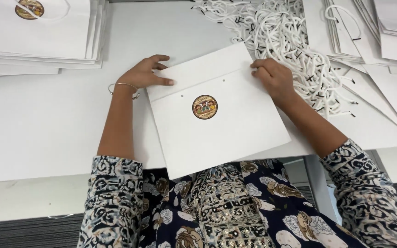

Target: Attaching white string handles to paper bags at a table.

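White desk (47, 124) with a flat paper bag (217, 115) between both hands.
The bag is laid tilted, its folded top edge away from the body; its left corner is pressed by the left hand (143, 73), its right corner is pinched by the right hand (274, 78), beside the cord pile (281, 32).

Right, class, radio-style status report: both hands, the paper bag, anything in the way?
Left hand flat on white paper bag, top-left corner. Right hand pinching its top-right edge. Cord pile right behind, touching nothing.

Bag stacks (42, 32) cut by edges
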